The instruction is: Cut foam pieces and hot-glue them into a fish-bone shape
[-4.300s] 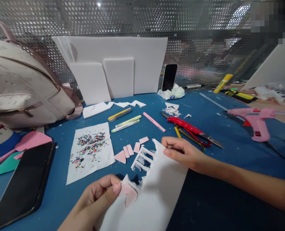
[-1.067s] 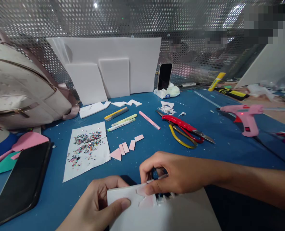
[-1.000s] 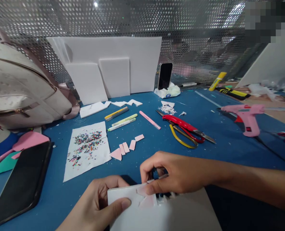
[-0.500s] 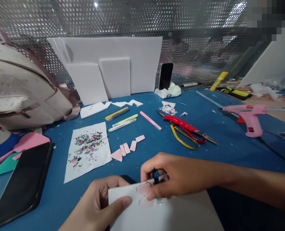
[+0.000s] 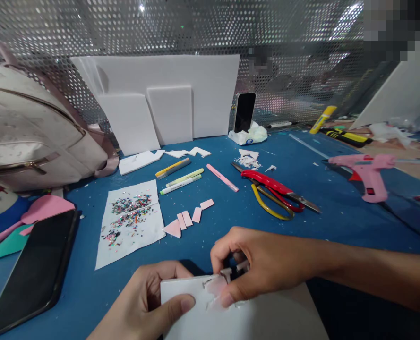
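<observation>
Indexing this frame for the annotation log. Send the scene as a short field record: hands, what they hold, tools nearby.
surface: blue table, perforated metal screen behind
left hand: thumb and fingers clamp the left corner of the white foam sheet
right hand: pinches the sheet's cut edge, thumb by a pink patch
tools: red scissors, yellow-handled scissors, pink glue gun
loose bits: pink scraps, glitter paper
left side: backpack, dark tablet

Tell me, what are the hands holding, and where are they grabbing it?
Both hold the flat white foam sheet. The left hand pinches its top-left corner, thumb on top. The right hand pinches its jagged cut top edge.
</observation>
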`<action>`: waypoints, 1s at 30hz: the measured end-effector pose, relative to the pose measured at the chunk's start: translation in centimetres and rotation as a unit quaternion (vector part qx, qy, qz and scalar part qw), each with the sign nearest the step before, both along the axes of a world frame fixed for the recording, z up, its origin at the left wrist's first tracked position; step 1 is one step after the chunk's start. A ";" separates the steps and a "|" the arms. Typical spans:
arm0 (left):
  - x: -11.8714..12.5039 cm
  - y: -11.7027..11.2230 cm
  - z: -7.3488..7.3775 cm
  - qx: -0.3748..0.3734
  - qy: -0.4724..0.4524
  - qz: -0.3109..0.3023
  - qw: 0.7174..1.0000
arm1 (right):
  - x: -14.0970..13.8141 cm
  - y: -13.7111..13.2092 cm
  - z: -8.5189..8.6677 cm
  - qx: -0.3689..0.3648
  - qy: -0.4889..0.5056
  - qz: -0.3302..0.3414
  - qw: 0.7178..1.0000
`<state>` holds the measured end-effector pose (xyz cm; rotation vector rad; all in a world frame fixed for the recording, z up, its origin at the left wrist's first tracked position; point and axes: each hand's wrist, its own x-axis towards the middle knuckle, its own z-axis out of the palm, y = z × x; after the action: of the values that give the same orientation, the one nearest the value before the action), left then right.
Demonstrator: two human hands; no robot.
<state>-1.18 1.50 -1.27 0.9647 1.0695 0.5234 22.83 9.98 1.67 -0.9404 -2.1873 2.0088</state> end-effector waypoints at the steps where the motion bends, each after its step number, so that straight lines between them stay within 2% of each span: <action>1: 0.0 0.0 0.0 -0.002 0.001 0.000 1.000 | 0.0 0.0 0.0 -0.002 0.000 0.001 1.000; 11: -0.3 0.1 -0.4 -0.004 0.018 -0.004 1.000 | -0.3 0.0 0.0 -0.016 -0.011 -0.003 1.000; 14: -0.3 0.2 -0.5 0.000 0.021 -0.003 1.000 | -0.2 0.3 0.3 -0.012 -0.002 0.010 1.000; 19: -0.3 0.3 -0.1 -0.002 0.011 0.003 1.000 | 0.1 1.1 1.3 -0.051 -0.019 0.063 0.997; 22: -0.2 0.3 0.0 -0.009 0.005 0.008 1.000 | 0.1 1.2 1.5 -0.038 0.003 0.069 0.997; 30: -0.1 0.4 -0.2 -0.011 -0.033 0.020 0.999 | -0.2 1.5 0.9 -0.045 0.022 0.085 0.995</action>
<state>-1.30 1.92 -1.47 0.9024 1.0339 0.5712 22.63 11.46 2.53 -0.7324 -2.2413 2.1957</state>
